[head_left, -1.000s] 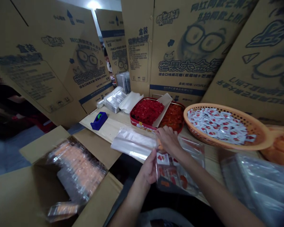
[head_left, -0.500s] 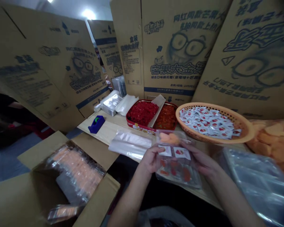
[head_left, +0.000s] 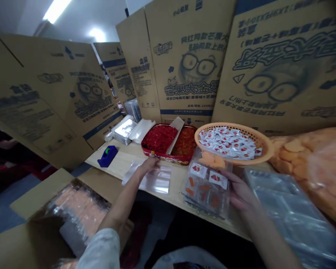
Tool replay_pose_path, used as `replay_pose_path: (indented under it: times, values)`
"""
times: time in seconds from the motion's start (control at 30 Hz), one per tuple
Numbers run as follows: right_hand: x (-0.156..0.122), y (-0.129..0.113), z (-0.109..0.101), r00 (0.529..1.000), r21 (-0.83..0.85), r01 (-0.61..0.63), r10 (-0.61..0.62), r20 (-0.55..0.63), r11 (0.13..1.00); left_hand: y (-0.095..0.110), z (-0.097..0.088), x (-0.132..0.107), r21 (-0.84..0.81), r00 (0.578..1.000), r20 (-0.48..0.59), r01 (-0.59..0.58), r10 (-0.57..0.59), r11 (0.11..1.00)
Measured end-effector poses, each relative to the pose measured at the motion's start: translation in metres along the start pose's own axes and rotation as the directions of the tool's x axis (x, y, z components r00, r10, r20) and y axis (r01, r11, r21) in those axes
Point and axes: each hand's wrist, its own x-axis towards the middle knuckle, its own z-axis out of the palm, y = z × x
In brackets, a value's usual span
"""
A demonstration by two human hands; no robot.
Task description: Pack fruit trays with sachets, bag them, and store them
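The right hand [head_left: 240, 192] holds a filled clear snack tray [head_left: 207, 183] in its grip by the right edge, tilted above the worktop [head_left: 126, 158]. Left of it, the left hand [head_left: 150, 164] lies on a stack of clear bags [head_left: 159, 181]; whether its grip has pinched one cannot be told. Peeling off only the top bag looks wisest.

A pale wooden table [head_left: 120, 166] carries, along its back, a blue tape dispenser [head_left: 107, 155], stacked trays [head_left: 125, 130], white bags [head_left: 142, 129], a red tin [head_left: 168, 141] and an orange basket [head_left: 264, 145]. Nearer the front lie clear bags [head_left: 156, 181], a filled tray [head_left: 207, 186] and, far right, empty trays [head_left: 285, 209].
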Motion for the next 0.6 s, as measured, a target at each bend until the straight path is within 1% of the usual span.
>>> replay_pose_path:
  times: [0.1, 0.17, 0.27, 0.37, 0.47, 0.6]
  values:
    - [-0.002, 0.000, 0.004, 0.998, 0.092, -0.039, 0.043, -0.043, 0.995, -0.019, -0.002, 0.007, 0.157, 0.996, 0.092, -0.023, 0.009, 0.987]
    - [0.000, 0.001, 0.002, 0.995, 0.133, -0.057, 0.068, -0.073, 0.989, -0.025, -0.003, 0.012, 0.231, 0.991, 0.132, -0.044, 0.014, 0.972]
    - [0.003, 0.003, -0.004, 0.996, 0.117, -0.033, 0.042, -0.075, 0.993, -0.028, -0.003, 0.017, 0.281, 0.989, 0.140, -0.090, 0.052, 0.955]
    - [0.005, 0.004, -0.004, 0.998, 0.102, -0.031, 0.037, -0.059, 0.994, -0.028, 0.000, 0.014, 0.269, 0.985, 0.127, -0.149, 0.119, 0.951]
    - [0.006, 0.004, 0.002, 0.990, 0.173, -0.084, 0.102, -0.095, 0.981, -0.026, 0.004, 0.008, 0.228, 0.980, 0.089, -0.194, 0.177, 0.954]
    - [0.006, 0.004, 0.011, 0.977, 0.244, -0.131, 0.167, -0.136, 0.961, -0.022, 0.008, -0.002, 0.150, 0.972, 0.007, -0.232, 0.234, 0.961]
